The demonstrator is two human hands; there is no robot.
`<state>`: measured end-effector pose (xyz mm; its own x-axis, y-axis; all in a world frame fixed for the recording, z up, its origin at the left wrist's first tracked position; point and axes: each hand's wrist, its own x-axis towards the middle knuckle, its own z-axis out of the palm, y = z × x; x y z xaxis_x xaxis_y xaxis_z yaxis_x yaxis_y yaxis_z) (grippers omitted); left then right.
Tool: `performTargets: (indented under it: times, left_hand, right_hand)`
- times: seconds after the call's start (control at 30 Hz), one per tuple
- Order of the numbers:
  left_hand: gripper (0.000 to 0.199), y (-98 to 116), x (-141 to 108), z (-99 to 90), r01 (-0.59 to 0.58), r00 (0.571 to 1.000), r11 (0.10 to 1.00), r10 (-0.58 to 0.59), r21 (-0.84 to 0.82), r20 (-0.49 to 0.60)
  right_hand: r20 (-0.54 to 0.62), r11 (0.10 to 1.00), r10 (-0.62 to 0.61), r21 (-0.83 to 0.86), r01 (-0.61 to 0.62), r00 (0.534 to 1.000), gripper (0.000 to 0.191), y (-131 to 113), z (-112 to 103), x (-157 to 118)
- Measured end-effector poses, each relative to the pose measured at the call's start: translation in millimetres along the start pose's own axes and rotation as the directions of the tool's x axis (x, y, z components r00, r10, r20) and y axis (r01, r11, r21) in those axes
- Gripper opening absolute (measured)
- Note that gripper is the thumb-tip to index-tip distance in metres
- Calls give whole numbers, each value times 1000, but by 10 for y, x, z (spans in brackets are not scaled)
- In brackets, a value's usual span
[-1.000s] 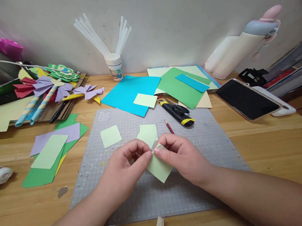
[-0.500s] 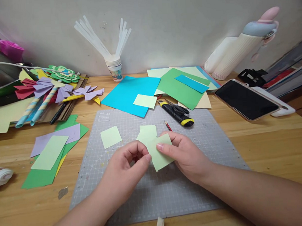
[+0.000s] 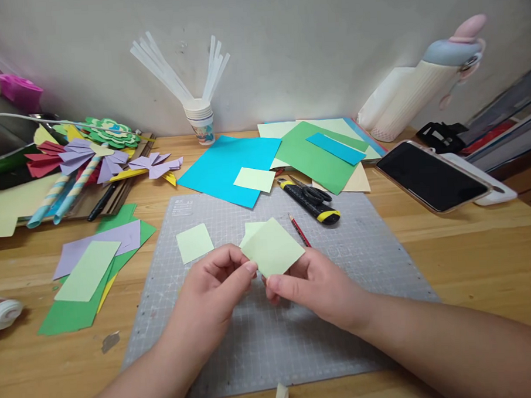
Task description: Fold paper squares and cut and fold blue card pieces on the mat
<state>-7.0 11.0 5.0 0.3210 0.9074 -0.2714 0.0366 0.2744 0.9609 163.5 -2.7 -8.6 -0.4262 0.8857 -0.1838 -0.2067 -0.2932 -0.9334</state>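
Between my two hands is a pale green paper square (image 3: pixel 274 247), turned with one corner pointing away from me. My left hand (image 3: pixel 223 283) pinches its left corner between thumb and finger. Along the lower right edge, my right hand (image 3: pixel 313 282) grips it with the thumb on top and fingers underneath. Partly covered behind it, another pale green paper piece (image 3: pixel 252 228) lies on the grey cutting mat (image 3: pixel 263 340). A separate pale green square (image 3: pixel 195 243) rests on the mat to the left. A red pencil (image 3: pixel 299 228) lies just beyond my right hand.
A yellow-black cutter (image 3: pixel 309 203) and black scissors (image 3: pixel 316 194) lie at the mat's far edge. Blue paper (image 3: pixel 229 165) and green paper (image 3: pixel 316 155) are behind. Paper cups (image 3: pixel 200 122) hold white strips. At right sit a phone (image 3: pixel 434 174) and bottle (image 3: pixel 419 92); paper flowers (image 3: pixel 83 154) lie left.
The held paper has been turned so a corner points away and lifted slightly. My left hand now pinches its left corner, and my right hand has shifted to the lower right edge.
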Motion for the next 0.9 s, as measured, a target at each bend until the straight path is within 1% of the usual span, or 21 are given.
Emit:
performTargets:
  times: [0.07,0.13,0.27,0.33,0.37,0.4,0.43,0.5,0.53,0.57,0.6,0.63,0.67,0.7,0.73,0.77,0.8,0.83,0.87,0.9]
  left_hand:
    - [23,-14,8,-5,1,1000,1000,-1,13,-30]
    - [24,-13,13,1,-7,999,999,9,39,-42]
    - [24,14,9,38,-30,1000,999,30,22,7]
    - [20,11,3,57,-24,999,1000,23,18,34]
    - [14,3,0,62,-23,1000,999,22,25,23]
    - [7,-8,-2,62,-35,999,998,36,44,-12]
    - [11,-20,-3,58,-69,995,994,74,82,-62]
    - [29,-36,-3,38,-183,967,954,218,238,-130]
    - [30,-36,-2,23,-244,945,909,301,337,-125]
    - [25,-30,-1,8,-298,925,854,369,427,-94]
    - [17,-21,-1,-6,-333,911,804,409,494,-53]
    - [8,-8,-1,-19,-350,906,774,423,528,-20]
    - [2,5,-1,-29,-348,910,773,415,531,-8]
    - [3,16,-2,-36,-323,923,795,385,513,-15]
    - [6,25,-3,-39,-278,943,833,332,479,-31]
    - [9,33,-4,-39,-217,963,873,264,436,-50]
    - [11,38,-6,-37,-150,979,909,190,388,-68]
    - [14,43,-7,-31,-89,989,936,124,341,-82]
    - [16,48,-7,-24,-41,993,952,71,303,-91]
    - [17,53,-7,-16,-11,995,962,38,274,-94]
  right_hand:
    - [8,999,-5,-43,6,1000,18,-7,13,-2]
    - [-14,997,-14,-74,13,1000,20,-12,13,0]
    - [-90,997,-25,-68,19,996,23,0,-10,15]
    - [-142,1000,-7,-30,3,990,22,18,-24,25]
    - [-160,1000,16,10,-14,987,22,26,-31,29]
    - [-170,997,48,64,-37,984,22,32,-38,34]
    - [-163,990,85,128,-64,983,23,35,-46,37]
    - [-95,955,164,264,-134,982,24,28,-64,44]
    - [-39,928,206,324,-183,978,24,19,-73,47]
    - [27,897,252,369,-244,967,24,9,-83,50]
    - [95,864,299,396,-312,949,25,-1,-92,53]
    - [149,835,342,405,-373,928,27,-10,-100,56]
    - [173,820,374,397,-412,911,30,-18,-106,59]
    - [154,828,387,375,-416,909,35,-24,-109,59]
    - [86,864,366,339,-373,927,38,-28,-111,58]
    - [-15,917,301,277,-285,953,40,-32,-110,52]
    - [-131,969,192,184,-166,973,38,-35,-106,43]
    - [-229,997,54,59,-42,972,33,-40,-100,30]
    - [-285,994,-92,-86,71,954,25,-44,-92,14]
    - [-296,959,-227,-233,161,928,17,-48,-83,-3]
